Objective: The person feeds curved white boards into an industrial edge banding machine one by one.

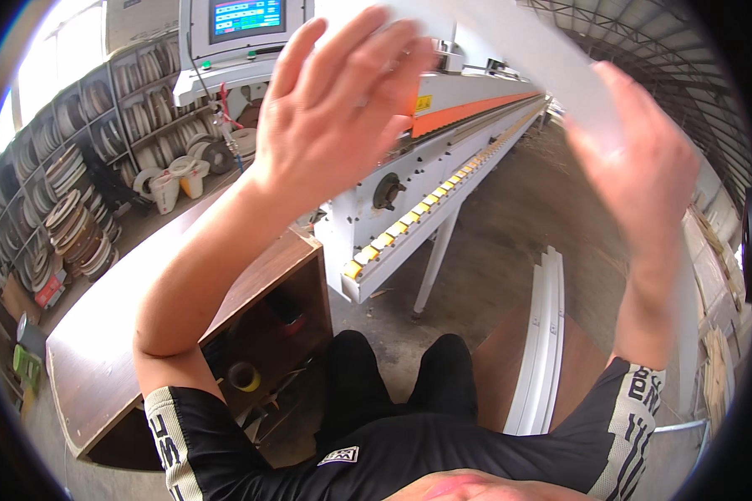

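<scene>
My right hand is raised at the upper right, its thumb and fingers closed around the end of a long white strip. The strip slants up and to the left, out of the top of the view, and is smeared by motion. My left hand is lifted in front of the machine with its fingers apart and nothing visible in it. The strip's upper part passes beside its fingertips; whether they touch I cannot tell. Several similar white strips lie side by side on a brown board by my right knee.
Ahead stands a long white and orange machine with a row of yellow rollers and a screen. A brown cabinet with an open front is at my left. Shelves of banding rolls line the left wall, with white buckets nearby.
</scene>
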`<act>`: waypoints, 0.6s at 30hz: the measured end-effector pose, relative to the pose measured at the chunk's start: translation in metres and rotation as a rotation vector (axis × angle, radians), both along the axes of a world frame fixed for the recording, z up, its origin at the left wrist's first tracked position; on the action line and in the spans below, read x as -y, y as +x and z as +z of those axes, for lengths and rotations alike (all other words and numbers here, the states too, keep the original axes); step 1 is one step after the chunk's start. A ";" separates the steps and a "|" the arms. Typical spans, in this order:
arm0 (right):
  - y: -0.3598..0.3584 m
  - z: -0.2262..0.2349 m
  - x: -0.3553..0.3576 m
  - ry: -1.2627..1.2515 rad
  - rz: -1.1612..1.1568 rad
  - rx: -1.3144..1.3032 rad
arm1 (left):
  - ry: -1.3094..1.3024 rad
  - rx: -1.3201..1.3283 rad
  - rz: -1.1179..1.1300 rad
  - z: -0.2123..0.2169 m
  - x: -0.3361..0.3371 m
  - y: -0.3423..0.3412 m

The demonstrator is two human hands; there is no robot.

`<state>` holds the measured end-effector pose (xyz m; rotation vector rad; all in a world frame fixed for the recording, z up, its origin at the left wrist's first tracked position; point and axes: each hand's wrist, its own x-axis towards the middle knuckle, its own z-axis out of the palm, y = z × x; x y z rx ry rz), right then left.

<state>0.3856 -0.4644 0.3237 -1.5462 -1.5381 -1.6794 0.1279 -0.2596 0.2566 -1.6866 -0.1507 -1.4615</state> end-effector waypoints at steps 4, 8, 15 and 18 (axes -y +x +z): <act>-0.044 -0.057 -0.013 -0.262 0.170 -0.044 | 0.122 -0.155 0.060 0.001 0.027 0.022; -0.039 -0.105 -0.047 -0.320 0.410 -0.043 | -0.187 -0.414 0.190 -0.044 0.043 -0.020; 0.078 -0.176 -0.096 -0.227 0.340 -0.023 | -0.826 -0.460 0.312 -0.111 0.045 -0.144; 0.173 -0.198 -0.132 -0.194 0.310 -0.194 | -1.101 -0.463 0.421 -0.130 0.058 -0.200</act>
